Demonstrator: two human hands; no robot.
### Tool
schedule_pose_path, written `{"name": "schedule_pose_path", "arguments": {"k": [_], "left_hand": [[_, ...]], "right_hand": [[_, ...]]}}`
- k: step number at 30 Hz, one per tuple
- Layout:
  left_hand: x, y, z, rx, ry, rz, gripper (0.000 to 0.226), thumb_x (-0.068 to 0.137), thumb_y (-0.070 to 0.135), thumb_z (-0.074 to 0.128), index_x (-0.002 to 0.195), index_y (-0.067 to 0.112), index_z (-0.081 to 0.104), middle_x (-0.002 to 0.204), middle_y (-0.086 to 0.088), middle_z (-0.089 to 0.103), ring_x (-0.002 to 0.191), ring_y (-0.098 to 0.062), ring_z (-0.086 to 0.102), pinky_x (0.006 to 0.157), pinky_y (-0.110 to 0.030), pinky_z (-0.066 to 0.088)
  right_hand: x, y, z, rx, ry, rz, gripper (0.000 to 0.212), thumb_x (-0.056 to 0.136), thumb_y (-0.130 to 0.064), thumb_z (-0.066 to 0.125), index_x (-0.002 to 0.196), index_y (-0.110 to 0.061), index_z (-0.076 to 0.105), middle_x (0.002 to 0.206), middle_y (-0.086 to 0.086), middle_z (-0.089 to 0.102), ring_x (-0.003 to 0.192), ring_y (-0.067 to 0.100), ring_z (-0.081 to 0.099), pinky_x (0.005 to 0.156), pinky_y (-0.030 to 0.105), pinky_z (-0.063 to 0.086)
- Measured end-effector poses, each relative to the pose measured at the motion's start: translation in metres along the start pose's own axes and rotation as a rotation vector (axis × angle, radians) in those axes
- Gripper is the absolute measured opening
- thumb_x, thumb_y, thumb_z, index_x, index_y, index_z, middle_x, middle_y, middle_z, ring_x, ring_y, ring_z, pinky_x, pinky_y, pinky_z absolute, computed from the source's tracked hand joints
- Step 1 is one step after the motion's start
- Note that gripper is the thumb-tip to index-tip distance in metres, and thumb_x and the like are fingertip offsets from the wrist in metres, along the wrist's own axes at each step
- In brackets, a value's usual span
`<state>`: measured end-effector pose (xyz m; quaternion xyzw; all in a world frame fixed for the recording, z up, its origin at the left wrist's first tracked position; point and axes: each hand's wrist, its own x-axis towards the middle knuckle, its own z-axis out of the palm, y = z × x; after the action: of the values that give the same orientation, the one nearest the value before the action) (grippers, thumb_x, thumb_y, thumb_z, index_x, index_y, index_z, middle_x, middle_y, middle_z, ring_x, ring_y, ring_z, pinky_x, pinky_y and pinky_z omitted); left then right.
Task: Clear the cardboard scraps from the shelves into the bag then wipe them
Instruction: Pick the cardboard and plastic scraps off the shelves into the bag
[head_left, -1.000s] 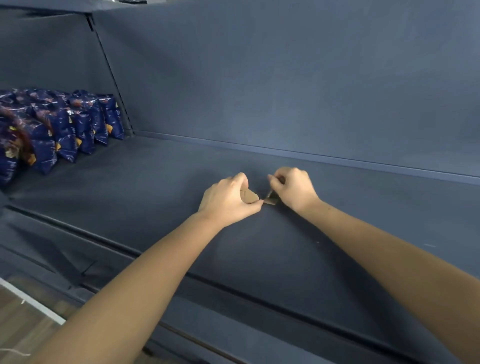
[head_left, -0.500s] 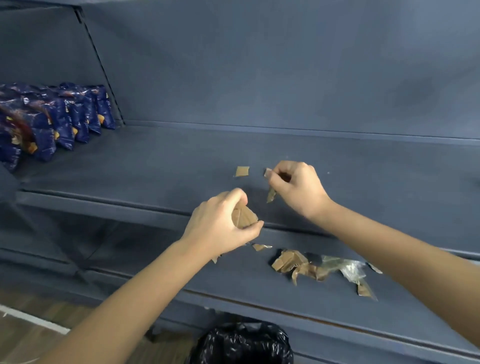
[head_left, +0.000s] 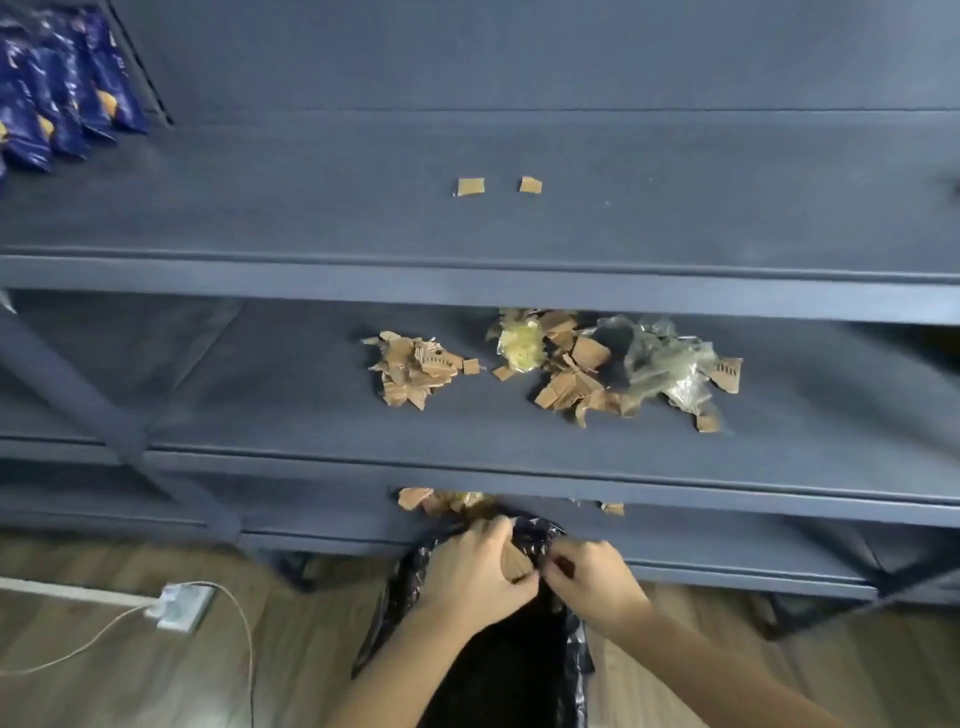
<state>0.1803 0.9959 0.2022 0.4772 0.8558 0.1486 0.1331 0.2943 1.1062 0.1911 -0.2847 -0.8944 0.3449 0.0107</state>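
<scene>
Bottom centre: the left hand (head_left: 478, 566) grips a brown cardboard scrap (head_left: 517, 564) over the open black plastic bag (head_left: 493, 670). The right hand (head_left: 592, 577) is pinched beside it, on what I cannot tell. Releasing low inside the mouth looks safest. On the dark blue shelves (head_left: 260, 208) remain two small scraps (head_left: 470, 187) and, mid-frame, scrap piles (head_left: 415, 371) beside crumpled clear plastic (head_left: 665, 364). Blue snack packets (head_left: 62, 93) stand upper left.

a dark blue-grey shelving unit (head_left: 363, 280) fills the view, its back panel (head_left: 519, 52) the same matte colour, with a diagonal brace (head_left: 78, 395) at the lower left. blue snack packets (head_left: 62, 88) stand at the top left. below, a wood-look floor (head_left: 104, 691) carries a white power strip (head_left: 179, 605) with a pale cable (head_left: 244, 639) looping from it.
</scene>
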Motion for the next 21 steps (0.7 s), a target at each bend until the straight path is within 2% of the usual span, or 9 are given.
{"name": "schedule_pose_path", "arguments": {"k": [3,5,9,12,14,16,19,21], "left_hand": [[0.002,-0.019,0.043,0.008,-0.07,-0.073,0.045,0.078,0.054,0.052,0.109,0.021,0.049,0.112,0.003,0.06,0.101,-0.019,0.06,0.079,-0.031,0.05],[0.0,-0.031,0.069,0.004,-0.109,-0.11,0.043,0.078,0.054,0.053,0.104,0.02,0.049,0.108,0.002,0.061,0.097,-0.021,0.061,0.075,-0.031,0.048],[-0.013,-0.05,0.113,-0.012,-0.169,-0.179,0.042,0.078,0.054,0.054,0.101,0.019,0.049,0.103,-0.001,0.061,0.093,-0.025,0.062,0.069,-0.031,0.045],[-0.023,-0.063,0.143,-0.023,-0.193,-0.214,0.042,0.077,0.054,0.055,0.099,0.019,0.048,0.101,-0.002,0.061,0.091,-0.027,0.063,0.066,-0.03,0.041],[-0.026,-0.07,0.158,-0.025,-0.201,-0.234,0.04,0.077,0.054,0.055,0.096,0.02,0.047,0.099,-0.001,0.06,0.09,-0.026,0.062,0.065,-0.03,0.04],[-0.027,-0.073,0.171,-0.019,-0.214,-0.249,0.039,0.076,0.054,0.055,0.094,0.021,0.046,0.098,0.0,0.059,0.088,-0.026,0.063,0.064,-0.03,0.041],[-0.025,-0.075,0.184,0.002,-0.195,-0.249,0.04,0.076,0.054,0.054,0.098,0.021,0.048,0.1,0.0,0.058,0.093,-0.024,0.06,0.064,-0.031,0.04],[-0.023,-0.075,0.19,0.014,-0.181,-0.246,0.043,0.077,0.053,0.054,0.104,0.02,0.05,0.106,0.0,0.058,0.102,-0.022,0.053,0.073,-0.034,0.04]], "right_hand": [[0.003,0.024,0.045,-0.033,-0.058,0.082,0.033,0.09,-0.024,0.047,0.058,-0.025,0.038,0.062,-0.007,0.049,0.06,0.011,0.045,0.058,0.027,0.032],[0.005,0.039,0.071,-0.036,-0.092,0.111,0.029,0.091,-0.024,0.046,0.062,-0.022,0.042,0.068,-0.003,0.057,0.069,0.019,0.052,0.059,0.025,0.029],[0.006,0.063,0.117,-0.037,-0.169,0.179,0.02,0.09,-0.024,0.046,0.076,-0.014,0.055,0.084,0.011,0.066,0.082,0.027,0.061,0.062,0.027,0.037],[0.004,0.075,0.144,-0.065,-0.193,0.2,0.019,0.09,-0.025,0.047,0.075,-0.014,0.053,0.079,0.01,0.064,0.077,0.027,0.059,0.059,0.026,0.034],[0.005,0.081,0.154,-0.073,-0.186,0.21,0.019,0.09,-0.024,0.047,0.072,-0.018,0.046,0.069,0.005,0.056,0.068,0.025,0.054,0.058,0.026,0.032],[0.008,0.086,0.162,-0.089,-0.191,0.216,0.019,0.09,-0.023,0.046,0.073,-0.018,0.043,0.068,0.001,0.05,0.066,0.022,0.049,0.058,0.027,0.032],[0.013,0.092,0.169,-0.086,-0.213,0.222,0.012,0.09,-0.018,0.045,0.085,-0.013,0.054,0.086,0.004,0.05,0.082,0.027,0.055,0.065,0.029,0.04],[0.017,0.095,0.172,-0.094,-0.24,0.216,0.024,0.089,-0.016,0.044,0.109,-0.013,0.057,0.104,0.007,0.053,0.101,0.029,0.054,0.08,0.034,0.045]]}}
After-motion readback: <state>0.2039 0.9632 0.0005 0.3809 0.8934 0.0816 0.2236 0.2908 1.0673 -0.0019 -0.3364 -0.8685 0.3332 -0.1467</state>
